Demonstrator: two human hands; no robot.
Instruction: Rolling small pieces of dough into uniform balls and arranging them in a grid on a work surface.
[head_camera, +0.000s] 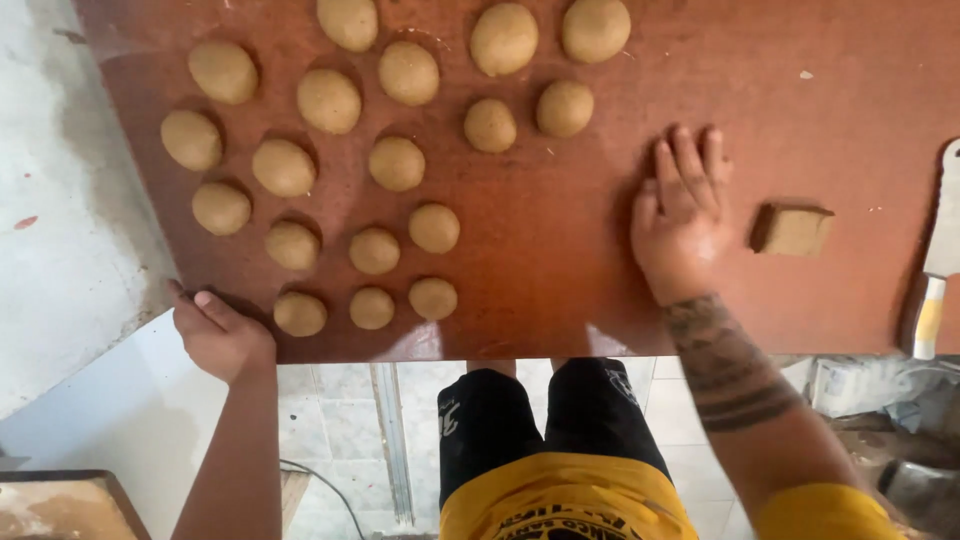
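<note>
Soft daylight is lighting the reddish-brown wooden desk (560, 250) evenly, glare is showing along its near edge, and edges are bending slightly.

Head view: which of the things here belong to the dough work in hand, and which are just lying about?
In the work:
- dough balls, in rows on the board
- brown board
- left hand, at the board's corner edge
- right hand, flat on the board
- square dough piece, beside the right hand

Lying about:
- knife, at the right edge, untouched
- clutter below the board
</note>
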